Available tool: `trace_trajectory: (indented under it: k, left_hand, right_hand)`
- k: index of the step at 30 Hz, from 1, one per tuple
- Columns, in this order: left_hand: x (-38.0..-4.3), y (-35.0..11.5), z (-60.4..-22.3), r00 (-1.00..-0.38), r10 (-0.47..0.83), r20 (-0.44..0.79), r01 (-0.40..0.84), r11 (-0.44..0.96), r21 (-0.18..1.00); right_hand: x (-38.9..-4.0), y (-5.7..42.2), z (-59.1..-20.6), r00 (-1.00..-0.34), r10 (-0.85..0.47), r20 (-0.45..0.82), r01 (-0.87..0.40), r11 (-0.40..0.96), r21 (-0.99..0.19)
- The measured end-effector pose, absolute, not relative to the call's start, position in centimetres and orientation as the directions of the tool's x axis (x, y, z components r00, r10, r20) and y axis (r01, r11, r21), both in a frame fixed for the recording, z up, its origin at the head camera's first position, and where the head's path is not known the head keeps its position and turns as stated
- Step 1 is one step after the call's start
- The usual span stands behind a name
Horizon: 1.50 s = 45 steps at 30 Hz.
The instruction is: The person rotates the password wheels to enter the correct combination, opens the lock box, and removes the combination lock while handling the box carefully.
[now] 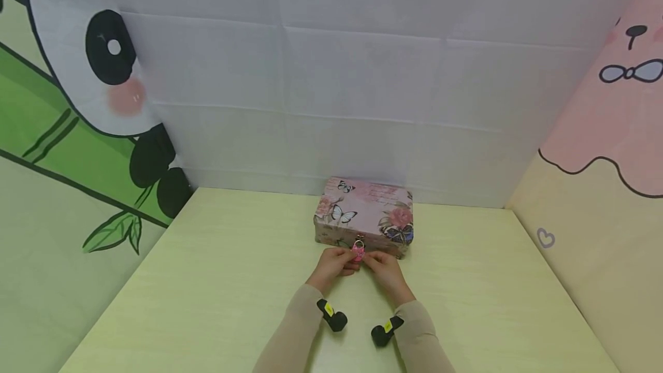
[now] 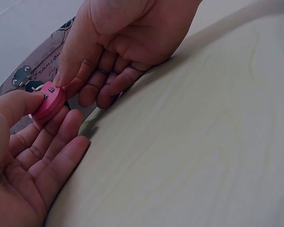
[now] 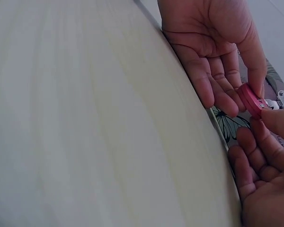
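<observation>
A small pink combination padlock [image 1: 358, 252] hangs at the metal clasp on the front of a floral, butterfly-printed box [image 1: 365, 206]. My left hand [image 1: 332, 265] pinches the padlock from its left side, thumb on top and fingers curled beneath. From the other side my right hand [image 1: 385, 272] pinches it too, with its thumb by the small number dials. The left wrist view shows the padlock [image 2: 51, 101] between both hands, near the clasp plate [image 2: 22, 75]. In the right wrist view the padlock [image 3: 253, 100] partly hides the shackle.
The box stands at the back of a pale wood-look table [image 1: 233, 281], close to a white cloth backdrop [image 1: 352, 73]. Cartoon-printed panels rise on the left [image 1: 52, 235] and right [image 1: 595, 235]. A black strap device [image 1: 334, 316] sits on each wrist.
</observation>
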<state>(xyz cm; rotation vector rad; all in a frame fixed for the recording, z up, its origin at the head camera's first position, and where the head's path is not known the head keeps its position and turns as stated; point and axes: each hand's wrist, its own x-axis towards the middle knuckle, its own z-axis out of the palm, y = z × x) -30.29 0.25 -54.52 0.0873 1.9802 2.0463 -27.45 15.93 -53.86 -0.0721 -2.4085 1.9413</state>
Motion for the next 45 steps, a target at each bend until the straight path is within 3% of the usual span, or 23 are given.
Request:
trace_trajectory:
  k: [28,37,45]
  left_hand:
    - [-30.6,0.4,-54.6,-0.954,0.254,-0.160,-0.169,-0.012,0.986]
    - [-30.5,0.5,-54.2,-0.947,0.197,-0.254,-0.270,-0.059,0.961]
    - [-30.6,0.4,-54.4,-0.957,0.202,-0.210,-0.226,-0.059,0.972]
  right_hand:
    - [-27.4,16.0,-53.7,-0.998,0.050,0.031,-0.018,0.231,-0.973]
    - [-27.6,16.0,-54.0,-0.999,0.046,0.020,-0.009,0.233,-0.972]
    - [-27.6,15.9,-53.9,-0.999,0.050,0.022,-0.009,0.235,-0.972]
